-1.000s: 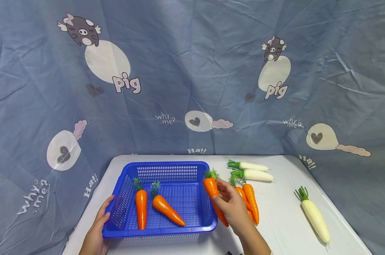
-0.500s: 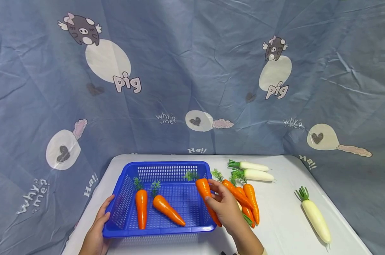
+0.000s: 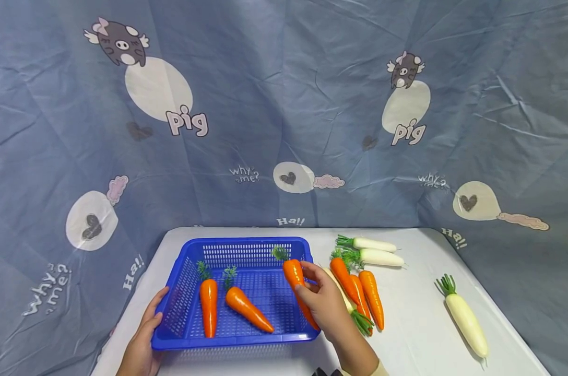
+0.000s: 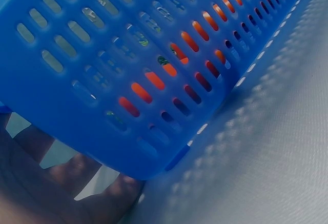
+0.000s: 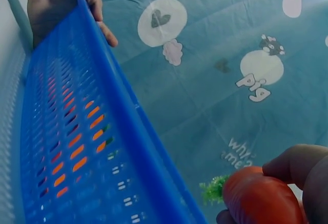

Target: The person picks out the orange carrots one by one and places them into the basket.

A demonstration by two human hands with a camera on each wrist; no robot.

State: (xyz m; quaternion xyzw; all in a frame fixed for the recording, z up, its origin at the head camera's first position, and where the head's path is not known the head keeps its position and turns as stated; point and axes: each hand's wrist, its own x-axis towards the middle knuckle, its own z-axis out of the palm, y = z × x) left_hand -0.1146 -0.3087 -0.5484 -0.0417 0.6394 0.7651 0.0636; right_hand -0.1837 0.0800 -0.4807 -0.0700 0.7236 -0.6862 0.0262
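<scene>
A carrot (image 3: 297, 282) with a green leafy top is pinched between the thumb and fingers of my right hand (image 3: 328, 300). That hand holds it over the right end of a blue plastic basket (image 3: 237, 342); in the right wrist view the carrot (image 5: 259, 198) is above the rim. Inside the basket lie a carrot (image 3: 209, 308) at the left and another carrot (image 3: 248, 309) aslant near the middle. My left hand (image 3: 143, 339) holds the basket's left side, and in the left wrist view its fingers (image 4: 77, 175) are at the basket's corner.
Right of the basket, several carrots (image 3: 370, 300) lie in a pile with a white radish (image 3: 342, 292). Two white radishes (image 3: 380, 257) lie behind them, and one radish (image 3: 467, 325) lies apart at the far right. A printed blue cloth (image 3: 284, 115) hangs behind the white table (image 3: 415, 324).
My right hand has carried the carrot leftward, from the basket's right edge to over its inside. The carrots and radish in the pile have shifted. The left hand has stayed in place.
</scene>
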